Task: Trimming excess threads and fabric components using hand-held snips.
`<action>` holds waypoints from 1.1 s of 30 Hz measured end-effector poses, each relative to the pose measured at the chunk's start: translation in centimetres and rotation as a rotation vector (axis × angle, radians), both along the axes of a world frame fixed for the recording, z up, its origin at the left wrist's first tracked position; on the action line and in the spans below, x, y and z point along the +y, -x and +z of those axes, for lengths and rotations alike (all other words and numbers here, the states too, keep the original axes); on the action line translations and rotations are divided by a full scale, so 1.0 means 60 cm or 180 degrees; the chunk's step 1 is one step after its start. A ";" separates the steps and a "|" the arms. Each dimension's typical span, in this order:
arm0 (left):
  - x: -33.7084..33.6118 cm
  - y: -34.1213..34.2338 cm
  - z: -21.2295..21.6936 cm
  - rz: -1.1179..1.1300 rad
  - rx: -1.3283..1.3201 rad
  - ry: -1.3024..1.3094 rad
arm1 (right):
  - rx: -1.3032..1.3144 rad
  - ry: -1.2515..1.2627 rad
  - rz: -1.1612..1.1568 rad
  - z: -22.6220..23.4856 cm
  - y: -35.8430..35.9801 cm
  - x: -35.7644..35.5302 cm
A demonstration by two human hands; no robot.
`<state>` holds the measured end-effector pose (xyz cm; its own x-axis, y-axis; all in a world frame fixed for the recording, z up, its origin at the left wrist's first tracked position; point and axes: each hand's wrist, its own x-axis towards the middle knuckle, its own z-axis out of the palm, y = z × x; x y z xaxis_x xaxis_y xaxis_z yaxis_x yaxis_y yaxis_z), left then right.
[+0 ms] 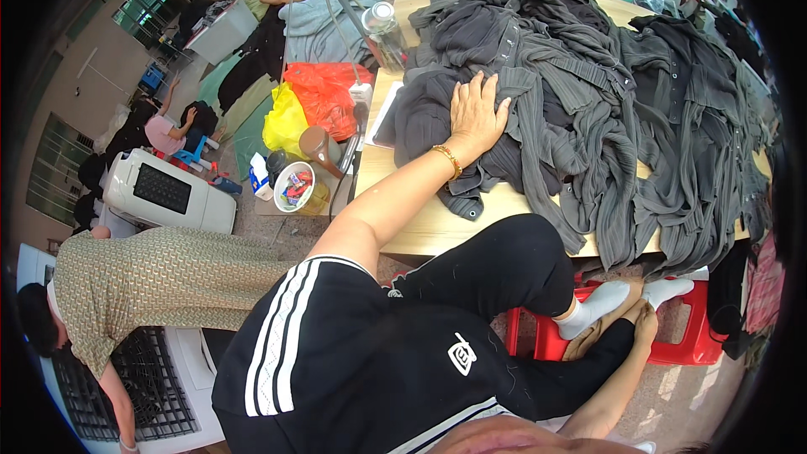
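Observation:
A large heap of dark grey ribbed garments with metal snap buttons lies over a light wooden table. My left hand rests palm down on the near left part of this heap, fingers spread, a gold bracelet at the wrist. It grips nothing. Below the table's right side, my right hand is closed round my ankle, close to a white sock; part of its fingers is hidden. Both my feet are up on a red plastic stool, with a brown cloth-like thing beneath them.
Left of the table are a clear jar, a white tub of small wrappers, a brown-lidded container, and red and yellow bags. A person in a patterned top bends over at the left. Other people work among fabric heaps behind.

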<state>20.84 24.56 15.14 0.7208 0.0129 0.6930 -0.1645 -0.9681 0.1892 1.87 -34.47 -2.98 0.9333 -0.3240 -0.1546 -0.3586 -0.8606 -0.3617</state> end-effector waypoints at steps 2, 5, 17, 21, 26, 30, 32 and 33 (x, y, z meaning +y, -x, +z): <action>0.005 0.000 0.003 0.0027 -0.0006 -0.0023 | -0.0065 0.0013 0.0020 -0.013 -0.007 -0.002; -0.001 0.000 0.007 -0.0040 0.0049 0.0016 | -0.0166 0.0080 -0.0099 -0.024 0.005 -0.008; -0.002 -0.002 -0.001 -0.0049 0.0079 0.0021 | 0.0142 0.0902 -0.0206 -0.011 0.013 0.011; 0.001 -0.003 -0.004 -0.0054 0.0022 0.0035 | 0.0115 0.1126 -0.0137 -0.022 0.013 0.008; 0.001 -0.004 -0.004 -0.0066 0.0058 0.0090 | -0.0041 0.1126 0.0023 -0.033 0.017 -0.010; 0.001 -0.002 -0.005 -0.0096 0.0077 0.0108 | 0.0049 0.1115 0.0066 -0.023 0.018 -0.001; 0.009 0.003 -0.005 -0.0042 0.0091 0.0081 | 0.0068 0.1084 0.0155 -0.016 0.008 0.017; 0.008 0.002 -0.004 -0.0068 0.0080 0.0089 | 0.0081 0.1106 0.0121 -0.016 0.010 0.015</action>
<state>20.73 25.01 14.89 0.7383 0.0164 0.6743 -0.1801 -0.9586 0.2205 1.26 -33.58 -3.92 0.9431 -0.3263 -0.0647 -0.3290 -0.9436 -0.0363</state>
